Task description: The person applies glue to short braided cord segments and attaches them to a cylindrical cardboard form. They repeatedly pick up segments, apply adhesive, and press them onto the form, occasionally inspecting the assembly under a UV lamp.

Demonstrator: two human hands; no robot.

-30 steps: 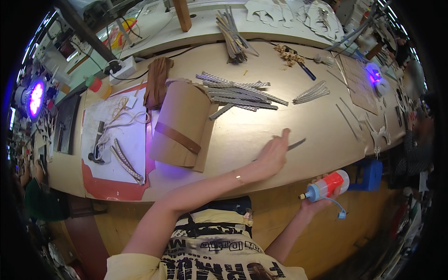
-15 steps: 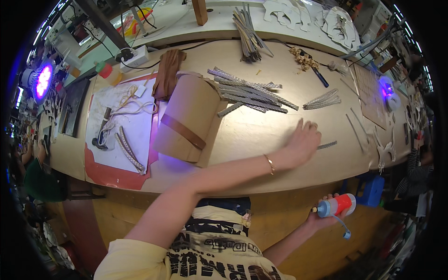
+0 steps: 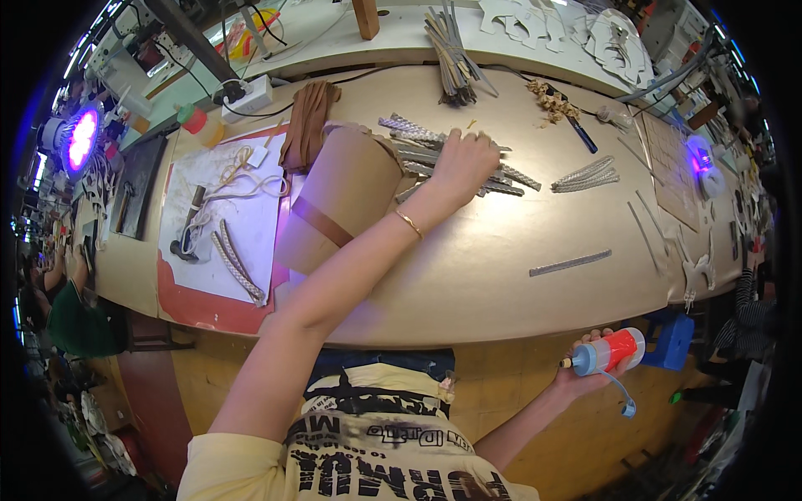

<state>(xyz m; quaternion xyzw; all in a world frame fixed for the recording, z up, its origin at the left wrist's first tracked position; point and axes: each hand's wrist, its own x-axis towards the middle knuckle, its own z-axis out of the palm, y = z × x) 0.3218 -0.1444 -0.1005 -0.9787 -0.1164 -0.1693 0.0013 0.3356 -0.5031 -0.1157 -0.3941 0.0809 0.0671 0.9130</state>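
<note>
My left hand (image 3: 466, 169), a bracelet at its wrist, lies over a pile of grey braided strips (image 3: 411, 131). Its fingers are bent together onto the pile; their tips, and anything between them, are hidden. Closer to the front edge, a single braided strip (image 3: 571, 263) lies by itself on the table. Low on the right, in front of the table edge, my right hand (image 3: 585, 377) is closed around a squeeze bottle (image 3: 620, 351). The bottle is tilted sideways, with a red band, a light blue top and a small blue cap hanging from a strap.
Beside the pile stands a large brown roll (image 3: 341, 188) with a brown band. Left of it, a white sheet (image 3: 242, 275) carries a hammer (image 3: 190, 221) and cords. Another braided bundle (image 3: 586, 175) and a dark-handled tool (image 3: 582, 135) lie to the right. A blue stool (image 3: 668, 341) stands below the table.
My left hand has moved from the lone strip up and left to the pile, uncovering that strip. My right hand still holds the bottle in nearly the same place.
</note>
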